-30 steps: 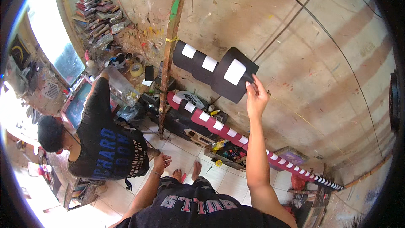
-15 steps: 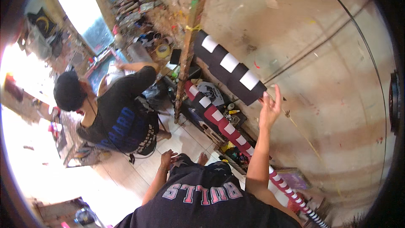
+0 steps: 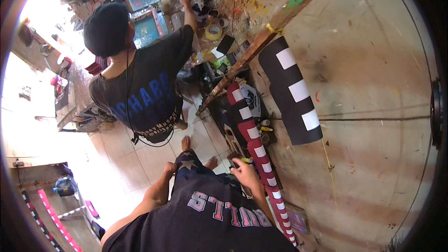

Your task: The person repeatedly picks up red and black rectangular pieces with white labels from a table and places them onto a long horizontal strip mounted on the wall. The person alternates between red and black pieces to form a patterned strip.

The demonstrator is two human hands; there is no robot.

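Note:
Beside the dark star-patterned shorts [image 3: 187,162], my left hand [image 3: 170,168] is small in view, its fingers curled; whether it holds anything is hidden. My right hand [image 3: 244,173] is in front of my body with thumb and forefinger apart and nothing seen in it. Just past it runs a row of maroon pieces with white rectangles [image 3: 257,151], overlapping one another. Further right, against the wall, hang black pieces with white rectangles [image 3: 285,94]; neither hand touches them. A yellow string [image 3: 330,165] trails from their lower end.
A co-worker in a dark cap [image 3: 106,29] stands ahead on the left, arm stretched toward a cluttered workbench [image 3: 186,56]. A slanted wooden post [image 3: 261,42] stands between bench and wall. Pale tiles [image 3: 135,158] cover the floor. Pink and black strips [image 3: 56,219] lie lower left.
My right hand has come down from the black pieces' lower end to near my body. My left hand's fingers have curled. The view has shifted, and the co-worker's arm reaches further forward.

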